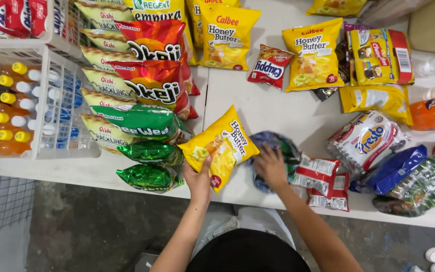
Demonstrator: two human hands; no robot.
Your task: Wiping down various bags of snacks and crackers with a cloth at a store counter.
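Observation:
My left hand (199,180) grips the lower corner of a yellow chip bag (222,145) and holds it tilted just above the white table (258,108), beside a stack of green snack bags (144,123). My right hand (270,166) rests palm down on a dark blue-green snack bag (288,148) lying flat on the table; its fingers are spread over the bag and I cannot tell whether they grip it. Red-and-white packets (323,184) lie just right of that hand.
A white wire basket (64,121) at the left holds bottles with yellow and white caps. Orange and yellow snack bags (154,65) are stacked behind the green ones. More yellow bags (314,53), a white cookie pack (367,138) and blue packs (396,168) crowd the right.

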